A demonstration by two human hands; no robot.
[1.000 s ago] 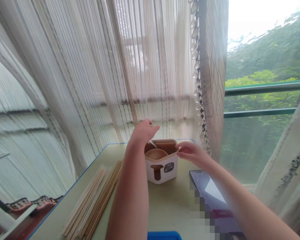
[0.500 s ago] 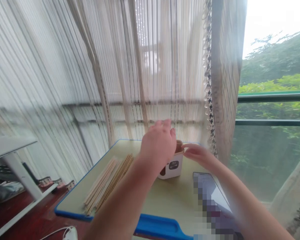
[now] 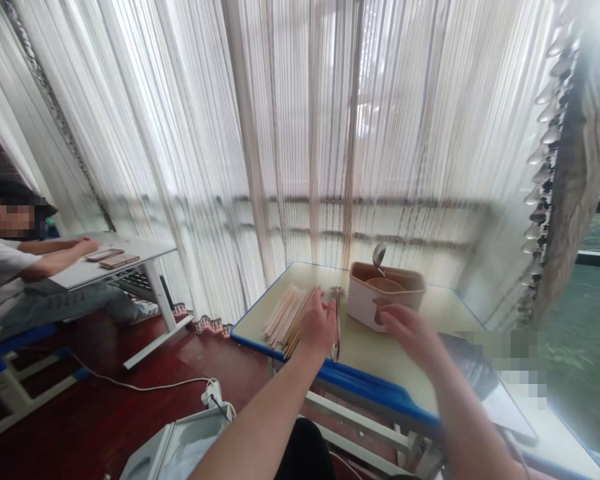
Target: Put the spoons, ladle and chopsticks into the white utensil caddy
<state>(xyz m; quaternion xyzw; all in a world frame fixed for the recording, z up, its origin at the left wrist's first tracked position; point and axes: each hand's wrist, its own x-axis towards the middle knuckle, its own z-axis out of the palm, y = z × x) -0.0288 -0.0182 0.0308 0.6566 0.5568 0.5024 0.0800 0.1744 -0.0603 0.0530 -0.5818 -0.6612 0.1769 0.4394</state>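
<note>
My left hand (image 3: 320,325) is low over the table, beside a bundle of thin wooden chopsticks (image 3: 291,313). Its fingers are bent but apart. Just right of the thumb lie slim metal utensils (image 3: 336,349), apparently forks, with tines at the far end; the thumb seems to touch them. A white and brown utensil holder (image 3: 364,305) stands further right, with a metal spoon (image 3: 379,256) sticking up out of it. My right hand (image 3: 407,327) reaches to the front of this holder with fingers stretched out, fingertips at its brown cutout. Whether they press on it I cannot tell.
A dark-screened device (image 3: 473,373), partly pixelated, lies on the blue-edged table (image 3: 365,383) at right. At left a person (image 3: 5,267) sits at a white table (image 3: 155,248). A white cable (image 3: 145,388) and a grey-white box (image 3: 175,440) are on the floor.
The view has swung left and down. My left hand has gone from over the holder to beside the chopsticks, where metal utensils now lie. My right hand has shifted from the holder's rim to its front.
</note>
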